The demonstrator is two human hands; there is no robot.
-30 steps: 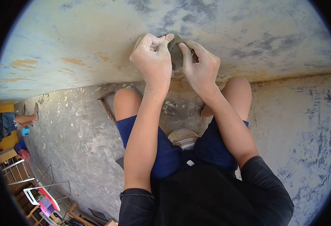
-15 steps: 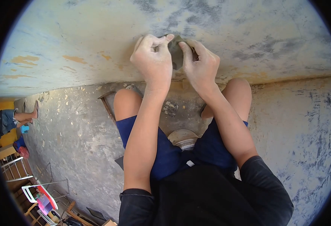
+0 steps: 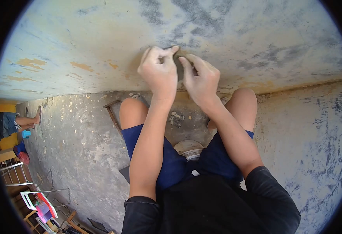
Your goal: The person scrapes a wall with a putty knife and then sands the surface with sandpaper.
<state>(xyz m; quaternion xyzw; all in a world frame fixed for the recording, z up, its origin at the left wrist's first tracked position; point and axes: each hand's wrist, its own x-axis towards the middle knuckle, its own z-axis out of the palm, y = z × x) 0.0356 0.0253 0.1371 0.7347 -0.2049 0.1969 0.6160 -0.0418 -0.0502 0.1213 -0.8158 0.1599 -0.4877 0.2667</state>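
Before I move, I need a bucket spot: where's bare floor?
Bare floor lies between the long-handled tool by the left knee and the white rack. Crowded: around the red-and-white chair, and between the knees.

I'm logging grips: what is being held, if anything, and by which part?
A dark, thin piece, by its opposite edges: the left hand at the left, the right hand at the right.

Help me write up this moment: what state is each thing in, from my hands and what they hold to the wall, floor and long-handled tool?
Left hand: fingers pinched at the sheet's edge
Right hand: pinching the sheet
Dark sheet: held between both hands, partly hidden
Wall: patchy, grey smears, orange-brown spots
Floor: mottled, pale flecks
Long-handled tool: lying beside the left knee
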